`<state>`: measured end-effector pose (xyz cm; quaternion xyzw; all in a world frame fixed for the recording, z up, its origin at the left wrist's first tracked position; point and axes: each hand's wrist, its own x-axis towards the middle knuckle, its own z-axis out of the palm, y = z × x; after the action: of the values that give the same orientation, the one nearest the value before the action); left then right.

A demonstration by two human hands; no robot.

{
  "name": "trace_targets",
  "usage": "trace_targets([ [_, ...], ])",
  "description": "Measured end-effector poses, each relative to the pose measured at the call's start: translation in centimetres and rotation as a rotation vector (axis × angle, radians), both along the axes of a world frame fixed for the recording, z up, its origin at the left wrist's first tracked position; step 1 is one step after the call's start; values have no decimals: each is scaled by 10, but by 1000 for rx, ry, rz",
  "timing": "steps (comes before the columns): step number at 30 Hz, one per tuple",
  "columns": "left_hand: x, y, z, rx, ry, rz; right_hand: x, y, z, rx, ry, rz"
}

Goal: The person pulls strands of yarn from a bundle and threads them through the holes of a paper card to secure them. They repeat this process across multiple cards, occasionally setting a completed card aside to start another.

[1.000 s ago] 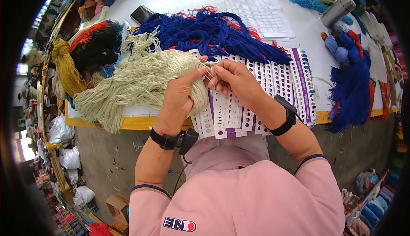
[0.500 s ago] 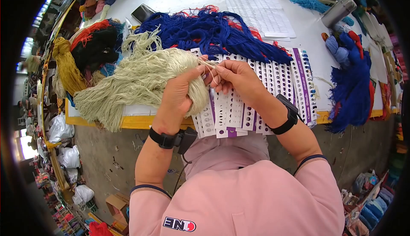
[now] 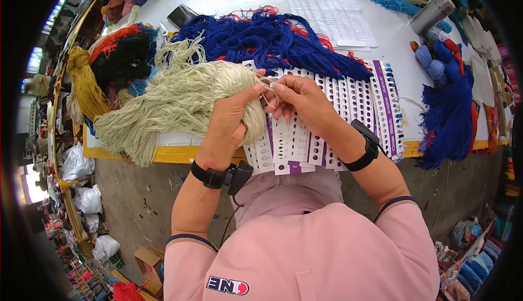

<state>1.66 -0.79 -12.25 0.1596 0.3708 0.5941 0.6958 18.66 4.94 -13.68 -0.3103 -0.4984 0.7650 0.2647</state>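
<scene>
A pale green hank of yarn [image 3: 180, 97] lies across the table's front, its looped end against my left hand [image 3: 231, 113]. That hand is closed around the looped end, with thumb and fingertips pinching strands at its right side. My right hand [image 3: 299, 97] is closed too, thumb and index finger pinching a thin pale strand of yarn [image 3: 269, 95] that runs between both hands. Beneath my hands lie white cards with rows of punched holes [image 3: 294, 143], some with purple stripes. Dark blue yarn [image 3: 272, 40] with red strands is heaped just beyond.
On the left are black and orange yarn [image 3: 122, 53] and a mustard hank [image 3: 87, 83]. To the right lie another blue bundle [image 3: 449, 113] and a metal flask [image 3: 433, 15]. Printed sheets [image 3: 329, 15] lie at the back. The yellow table edge [image 3: 163, 155] runs before me.
My hands stay nearly in place at the end of the hank. The fingers and the thin strand between them have shifted slightly.
</scene>
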Motion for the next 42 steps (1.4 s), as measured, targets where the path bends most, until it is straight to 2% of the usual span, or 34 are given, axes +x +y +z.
trace_targets([
  [3, 3, 1, 3, -54, 42, 50, 0, 0, 1, 3, -7, 1],
  [21, 0, 1, 1, -30, 10, 21, 0, -2, 2, -59, 13, -37],
  [27, 1, 1, 0, -36, 53, 52, 1, 3, -3, -158, 114, -15],
  [30, 2, 2, 2, -89, 44, 58, 0, 1, 1, 283, -150, 200],
  [33, -10, 2, -6, -24, -99, -37, -2, 3, 13, -5, -32, -23],
  [36, -10, 2, 3, -48, -196, -18, -7, 4, 7, -47, -84, -22],
  [37, -11, 2, 4, -39, -205, -38, -10, 2, 11, 44, -136, -7],
  [42, -15, 4, 3, -32, -244, -94, -21, -1, 6, 38, -3, -4],
])
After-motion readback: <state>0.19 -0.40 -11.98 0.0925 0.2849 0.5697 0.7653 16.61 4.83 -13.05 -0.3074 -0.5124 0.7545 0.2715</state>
